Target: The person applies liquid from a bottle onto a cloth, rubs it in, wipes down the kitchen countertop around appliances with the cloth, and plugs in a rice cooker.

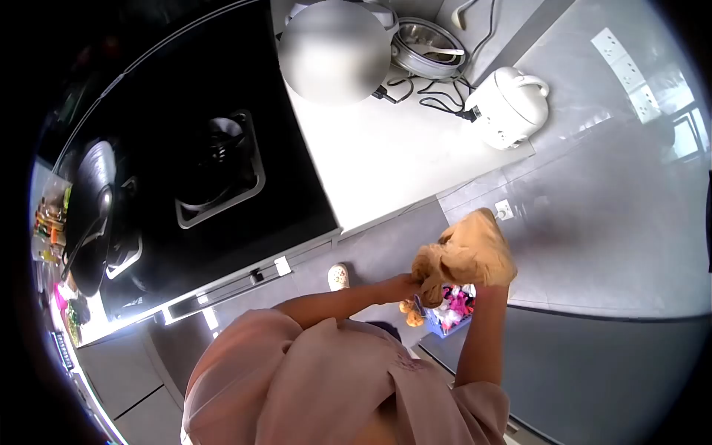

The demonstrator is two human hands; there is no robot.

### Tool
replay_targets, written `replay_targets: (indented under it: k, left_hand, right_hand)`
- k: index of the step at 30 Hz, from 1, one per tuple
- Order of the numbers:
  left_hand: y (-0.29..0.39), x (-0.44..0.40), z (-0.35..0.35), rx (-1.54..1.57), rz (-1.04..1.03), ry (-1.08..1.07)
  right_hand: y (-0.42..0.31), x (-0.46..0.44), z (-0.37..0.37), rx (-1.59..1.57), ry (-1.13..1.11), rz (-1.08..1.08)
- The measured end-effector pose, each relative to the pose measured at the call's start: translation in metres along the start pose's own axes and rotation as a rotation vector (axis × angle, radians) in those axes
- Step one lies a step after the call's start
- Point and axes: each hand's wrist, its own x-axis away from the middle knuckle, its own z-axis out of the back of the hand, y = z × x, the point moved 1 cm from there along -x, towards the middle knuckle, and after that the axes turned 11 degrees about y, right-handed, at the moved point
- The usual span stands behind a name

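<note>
- Left hand [404,288] grips tan cloth [475,248], long axis near-left to far-right.
- Right hand hidden in cloth; grip cannot be told.
- Worktop [393,170] edge lies far-left.

A glossy black counter surface [297,193] spans the left of my remote feed and meets a white countertop [386,167]. To the right I see a shiny grey wall [593,215] with a row of sockets [627,76] and a bright, window-like reflection [687,137]. Grey floor [378,254] shows below; a dark grey panel [608,371] fills my lower right.
</note>
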Motion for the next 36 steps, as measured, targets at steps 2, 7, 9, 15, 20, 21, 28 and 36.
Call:
replay_targets:
  k: [2, 7, 9, 15, 20, 21, 28, 36]
  left_hand:
    - [0.022, -0.031, 0.010, -0.088, -0.065, -0.003]
    - [0.076, -0.074, 0.013, -0.179, -0.262, 0.063]
    - [0.096, -0.082, 0.019, -0.143, -0.239, 0.079]
    - [0.103, -0.107, 0.023, -0.432, -0.235, 0.166]
    - [0.140, -0.108, 0.021, -0.326, -0.204, 0.170]
    - [0.128, -0.111, 0.019, -0.309, -0.199, 0.171]
    - [0.135, -0.064, 0.047, -0.271, -0.429, 0.668]
    - [0.166, -0.098, 0.095, -0.253, -0.274, 0.919]
  right_hand:
    - [-0.005, -0.045, -0.002, 0.027, 0.018, -0.007]
    - [0.009, -0.129, -0.014, 0.136, 0.030, 0.088]
    - [-0.009, -0.154, -0.050, 1.196, -0.205, 0.923]
    - [0.071, -0.193, -0.067, 0.919, 0.049, 0.533]
    - [0.036, -0.224, -0.072, 1.487, -0.128, 0.679]
    - [0.037, -0.211, -0.076, 1.489, -0.167, 0.797]
    - [0.031, -0.232, -0.066, 1.397, -0.117, 0.764]
    - [0.029, -0.188, -0.064, 1.312, -0.319, 0.758]
